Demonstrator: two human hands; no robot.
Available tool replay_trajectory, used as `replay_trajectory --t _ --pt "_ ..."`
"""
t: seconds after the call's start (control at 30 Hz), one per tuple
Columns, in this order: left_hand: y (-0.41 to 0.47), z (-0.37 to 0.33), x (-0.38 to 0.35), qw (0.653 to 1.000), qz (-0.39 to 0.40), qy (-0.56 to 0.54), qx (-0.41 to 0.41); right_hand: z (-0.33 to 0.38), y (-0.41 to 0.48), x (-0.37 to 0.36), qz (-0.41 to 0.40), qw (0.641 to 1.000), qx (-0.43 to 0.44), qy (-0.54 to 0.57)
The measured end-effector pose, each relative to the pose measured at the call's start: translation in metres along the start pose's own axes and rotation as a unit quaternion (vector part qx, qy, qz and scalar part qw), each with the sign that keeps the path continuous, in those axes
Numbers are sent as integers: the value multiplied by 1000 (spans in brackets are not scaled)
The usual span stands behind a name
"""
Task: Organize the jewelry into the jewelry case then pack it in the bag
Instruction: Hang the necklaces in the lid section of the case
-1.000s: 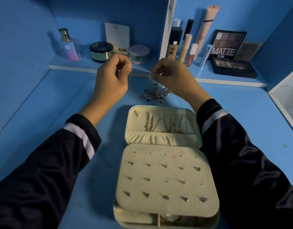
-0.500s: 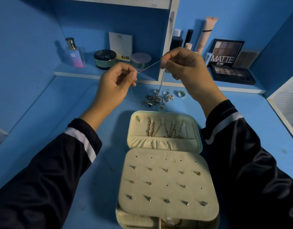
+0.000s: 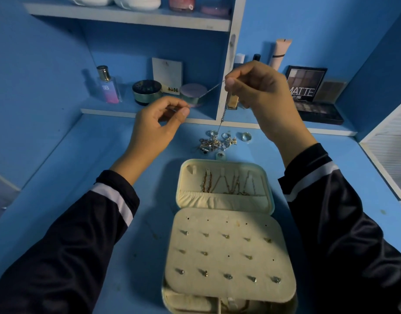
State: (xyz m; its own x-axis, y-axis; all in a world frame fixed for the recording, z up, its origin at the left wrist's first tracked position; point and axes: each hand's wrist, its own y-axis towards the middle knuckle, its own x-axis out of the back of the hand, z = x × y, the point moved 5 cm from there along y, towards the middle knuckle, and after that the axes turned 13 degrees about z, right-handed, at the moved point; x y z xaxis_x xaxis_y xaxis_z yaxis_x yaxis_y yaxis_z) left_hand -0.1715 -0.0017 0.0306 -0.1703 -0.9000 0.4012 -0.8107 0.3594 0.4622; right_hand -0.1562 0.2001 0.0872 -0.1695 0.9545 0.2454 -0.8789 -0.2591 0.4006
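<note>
Right hand (image 3: 263, 96): raised higher than before, pinching thin silver chain (image 3: 212, 88).
Left hand (image 3: 156, 125): lower, pinching its other end.

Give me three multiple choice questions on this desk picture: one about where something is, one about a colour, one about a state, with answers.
1. Where is the loose jewelry pile?
A. on the desk beyond the open jewelry case
B. inside the case lid
C. on the top shelf

2. What colour is the case's lining?
A. red
B. cream
C. black

3. What state is the silver chain in?
A. coiled on a shelf
B. lying in the case
C. pinched by both hands

Answers: 1 A, it lies on the desk just past the case. 2 B, its fabric shows cream. 3 C, left hand and right hand each pinch it.
</note>
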Motion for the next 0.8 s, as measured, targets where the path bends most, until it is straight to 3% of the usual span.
replay_trajectory --t 0.33,0.8 --pt "3 -30 3 998 -44 -43 -29 28 -4 4 -37 998 46 37" --pt "20 -65 2 996 -36 -48 -59 59 -5 20 -54 997 45 20"
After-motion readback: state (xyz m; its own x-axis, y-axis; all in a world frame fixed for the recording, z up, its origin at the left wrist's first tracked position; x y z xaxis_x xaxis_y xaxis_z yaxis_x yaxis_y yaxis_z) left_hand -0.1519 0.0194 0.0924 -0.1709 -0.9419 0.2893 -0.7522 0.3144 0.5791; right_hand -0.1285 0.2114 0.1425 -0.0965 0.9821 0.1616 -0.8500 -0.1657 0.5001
